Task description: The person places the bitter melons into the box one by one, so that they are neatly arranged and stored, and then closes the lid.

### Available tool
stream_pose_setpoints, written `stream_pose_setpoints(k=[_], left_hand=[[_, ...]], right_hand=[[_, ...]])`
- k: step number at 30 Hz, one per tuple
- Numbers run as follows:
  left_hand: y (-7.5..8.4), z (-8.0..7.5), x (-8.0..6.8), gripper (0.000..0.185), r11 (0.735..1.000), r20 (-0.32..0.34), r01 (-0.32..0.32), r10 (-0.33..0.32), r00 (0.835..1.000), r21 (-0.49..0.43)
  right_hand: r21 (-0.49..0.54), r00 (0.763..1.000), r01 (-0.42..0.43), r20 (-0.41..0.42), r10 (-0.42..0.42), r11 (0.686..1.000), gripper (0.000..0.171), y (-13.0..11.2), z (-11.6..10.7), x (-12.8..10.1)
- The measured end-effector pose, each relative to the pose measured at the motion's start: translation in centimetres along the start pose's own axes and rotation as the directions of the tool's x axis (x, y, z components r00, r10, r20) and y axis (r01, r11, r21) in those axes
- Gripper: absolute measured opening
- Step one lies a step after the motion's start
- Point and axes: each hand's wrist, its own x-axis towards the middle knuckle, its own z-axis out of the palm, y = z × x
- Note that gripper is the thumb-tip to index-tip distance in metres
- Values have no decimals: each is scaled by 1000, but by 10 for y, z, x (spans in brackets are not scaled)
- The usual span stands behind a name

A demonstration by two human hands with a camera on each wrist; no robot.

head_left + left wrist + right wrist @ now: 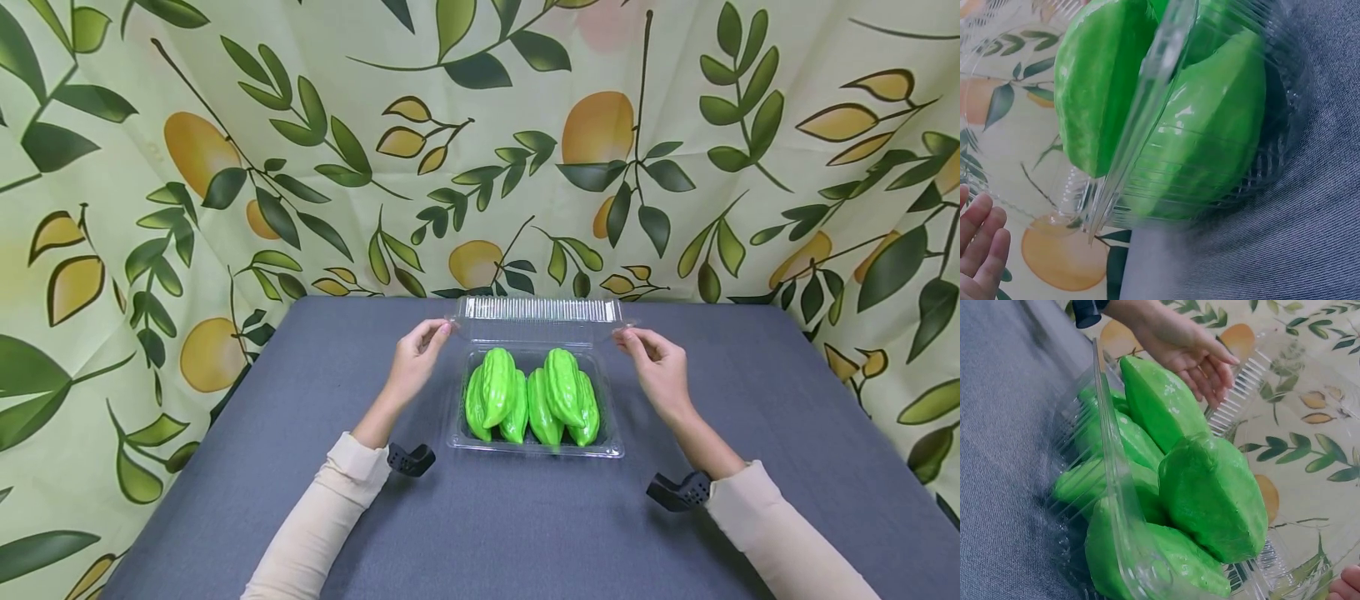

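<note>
A clear plastic clamshell container point(457, 429) sits on the table, holding several glossy green star fruits point(562, 387) stacked in two groups. Its ribbed lid point(540, 311) stands raised at the back. At the lid's left corner, my left hand point(417, 357) pinches the edge between thumb and fingertips. My right hand point(662, 371) pinches the opposite corner in the same way. In the left wrist view, fingers of the left hand point(985, 240) show beside the lid. Only the fingertips of the right hand point(1344, 586) enter the right wrist view.
A dark grey cloth covers the table point(337, 350). Behind it hangs a curtain point(300, 150) printed with leaves and orange fruit. Black wrist cameras, such as the one on the right wrist point(678, 492), stick out inward from both arms.
</note>
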Motion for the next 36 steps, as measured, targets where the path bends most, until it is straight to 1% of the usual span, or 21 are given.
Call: stream_pose_setpoints(k=[5, 7, 12, 16, 19, 22, 25, 28, 31, 36], left_hand=[[0, 1, -2, 27, 1000, -13, 11, -12, 1000, -13], [0, 1, -3, 28, 1000, -15, 25, -26, 1000, -11], [1, 1, -6, 32, 998, 0, 59, -59, 998, -10], [3, 1, -8, 35, 998, 22, 56, -56, 998, -2], [5, 0, -10, 38, 998, 47, 56, -56, 997, 7], [6, -1, -11, 41, 997, 64, 80, -82, 995, 22], [7, -1, -13, 43, 993, 65, 108, -111, 992, 35], [6, 0, -14, 43, 992, 56, 121, -122, 991, 30], [5, 2, -14, 42, 992, 50, 124, -124, 991, 4], [3, 3, -15, 40, 991, 49, 127, -125, 991, -33]], right_hand=[[-13, 1000, -30, 7, 30, 999, 29, -1, -1, -2], [-11, 999, -46, 12, 46, 999, 31, -3, -2, -3], [-3, 997, -70, 27, 70, 998, 34, -6, -3, -5], [8, 996, -76, 46, 76, 997, 36, -7, -4, -7], [31, 996, -69, 65, 67, 997, 38, -7, -5, -8], [46, 995, -61, 78, 58, 997, 40, -9, -6, -9], [70, 995, -63, 81, 57, 996, 40, -9, -7, -10], [95, 995, -65, 86, 57, 993, 36, -8, -8, -11], [108, 994, -48, 104, 37, 993, 32, -5, -9, -11], [81, 989, -25, 149, 13, 996, 39, -1, -13, -11]])
